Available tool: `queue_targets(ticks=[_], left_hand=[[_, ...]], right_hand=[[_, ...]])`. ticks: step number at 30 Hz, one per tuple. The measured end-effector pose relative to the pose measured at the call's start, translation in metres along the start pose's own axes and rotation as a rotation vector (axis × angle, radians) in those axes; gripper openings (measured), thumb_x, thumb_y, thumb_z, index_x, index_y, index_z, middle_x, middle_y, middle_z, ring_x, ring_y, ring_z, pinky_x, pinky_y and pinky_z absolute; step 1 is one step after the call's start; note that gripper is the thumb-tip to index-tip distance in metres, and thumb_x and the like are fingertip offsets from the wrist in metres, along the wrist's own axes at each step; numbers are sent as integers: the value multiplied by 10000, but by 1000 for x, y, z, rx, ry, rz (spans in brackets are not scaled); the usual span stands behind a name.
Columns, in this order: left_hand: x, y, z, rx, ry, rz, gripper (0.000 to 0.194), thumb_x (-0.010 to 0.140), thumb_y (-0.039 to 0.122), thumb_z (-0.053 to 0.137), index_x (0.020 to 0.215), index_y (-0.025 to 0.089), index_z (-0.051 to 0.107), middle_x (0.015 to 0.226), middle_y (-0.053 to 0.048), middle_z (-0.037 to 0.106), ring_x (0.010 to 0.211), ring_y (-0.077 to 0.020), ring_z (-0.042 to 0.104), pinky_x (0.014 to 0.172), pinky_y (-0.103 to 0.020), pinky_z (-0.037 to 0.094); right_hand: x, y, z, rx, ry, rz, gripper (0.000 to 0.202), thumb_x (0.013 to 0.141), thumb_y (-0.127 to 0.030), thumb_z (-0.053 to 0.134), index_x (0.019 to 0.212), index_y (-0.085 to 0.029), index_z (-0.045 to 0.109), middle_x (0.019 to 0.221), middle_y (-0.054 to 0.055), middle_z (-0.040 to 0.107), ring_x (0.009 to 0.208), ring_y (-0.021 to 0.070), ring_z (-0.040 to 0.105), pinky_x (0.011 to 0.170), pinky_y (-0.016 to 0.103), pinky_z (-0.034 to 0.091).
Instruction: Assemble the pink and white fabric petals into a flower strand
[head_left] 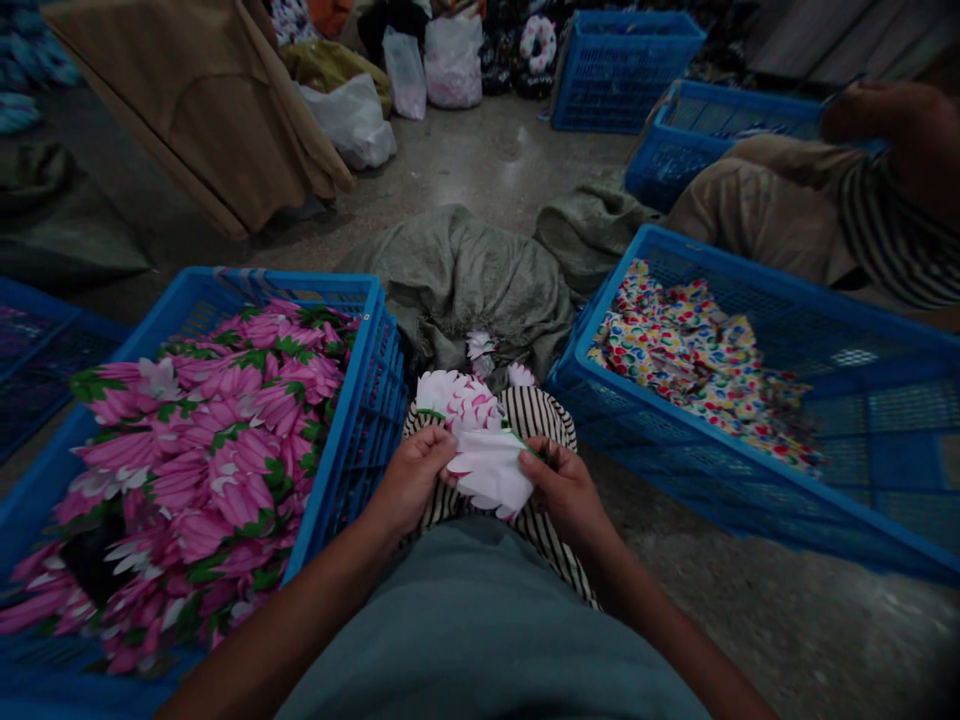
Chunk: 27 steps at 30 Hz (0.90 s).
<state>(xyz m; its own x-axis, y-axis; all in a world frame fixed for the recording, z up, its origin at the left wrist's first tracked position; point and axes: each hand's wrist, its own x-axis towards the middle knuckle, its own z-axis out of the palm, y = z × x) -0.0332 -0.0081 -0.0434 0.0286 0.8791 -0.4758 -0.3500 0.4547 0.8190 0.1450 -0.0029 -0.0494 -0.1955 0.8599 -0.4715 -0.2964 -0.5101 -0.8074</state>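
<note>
Head view shows me the white petal piece (491, 470) over the lap, between the left hand (415, 480) and the right hand (566, 487), each pinching an edge with thumb and fingers close together. I take the two-sided grip as a way to keep the cloth spread out. Just beyond it, a pink-edged petal bundle (472, 403) lies by the striped trousers (551, 415), which I judge are propping it. A blue crate (300, 282) of pink flowers (240, 480) stands on the left and a second crate (660, 450) of spotted cloth (682, 350) on the right, probably for easy reach. I cannot make out the fingertips tucked behind the cloth, nor whether piece and bundle are joined. A dark patch (97, 560) among the flowers is too dim to name, the grey-green sack (465, 270) hides any contents, and another person's striped clothing (892, 235) is cut off at the right edge.
</note>
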Motion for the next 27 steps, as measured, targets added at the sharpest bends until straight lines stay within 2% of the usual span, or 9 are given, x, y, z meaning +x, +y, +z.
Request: queue_targets(ticks=[3,5,7,8,10,13,16,22,27], left_hand=[[-1,3,-4,-9,43,37,171,716,304,629,710,150,556,574,44,543,552,-72,489,572,-175,378],[-3,4,1,-47,-7,18,300,669,338,672,884,149,583,744,-5,614,676,-109,543,661,-213,408],[-6,5,10,-109,-94,-59,444,626,352,704,992,141,569,824,-45,635,716,-147,564,702,-267,425],[-7,5,15,-136,-108,-100,443,618,343,710,983,133,574,817,-53,638,702,-153,566,696,-279,429],[-8,5,25,-152,-55,-140,335,628,306,702,887,120,597,762,-46,636,649,-142,555,647,-269,428],[-8,4,32,-110,62,-77,229,659,298,671,794,129,597,691,-18,613,598,-125,530,574,-238,408],[-9,6,30,7,77,5,204,689,331,637,790,158,601,654,15,592,580,-116,508,545,-219,384],[-13,15,23,199,-24,49,168,694,329,629,712,164,602,617,37,543,573,-98,467,551,-202,352],[-14,14,23,243,-126,60,179,720,347,602,709,171,573,586,46,503,536,-93,431,513,-199,322]], right_hand=[[-1,2,-1,-31,-26,-39,229,676,-363,670,701,-172,545,546,-54,486,443,68,385,408,178,305],[-3,4,2,-48,-34,-71,216,697,-365,651,720,-174,553,562,-49,492,464,75,400,433,185,327],[-4,5,7,-84,-57,-104,213,708,-371,636,731,-173,558,593,-36,510,500,89,424,468,199,352],[-4,6,10,-115,-78,-118,213,714,-373,628,728,-172,559,610,-28,518,521,98,436,486,207,362],[-5,7,14,-209,-127,-145,208,733,-371,606,717,-169,560,627,-17,522,553,111,445,513,223,367],[-7,5,15,-362,-156,-186,220,760,-373,569,676,-172,548,586,-20,485,546,118,418,507,233,343],[-6,-2,10,-448,-172,-231,249,766,-397,557,651,-178,527,563,-26,440,541,119,383,501,235,317],[1,-22,-2,-383,-371,-175,288,852,-442,415,874,-185,545,681,-3,441,588,119,370,494,222,284],[5,-26,-3,-356,-487,-136,299,832,-450,463,845,-166,556,649,-9,411,560,109,336,474,219,245]])
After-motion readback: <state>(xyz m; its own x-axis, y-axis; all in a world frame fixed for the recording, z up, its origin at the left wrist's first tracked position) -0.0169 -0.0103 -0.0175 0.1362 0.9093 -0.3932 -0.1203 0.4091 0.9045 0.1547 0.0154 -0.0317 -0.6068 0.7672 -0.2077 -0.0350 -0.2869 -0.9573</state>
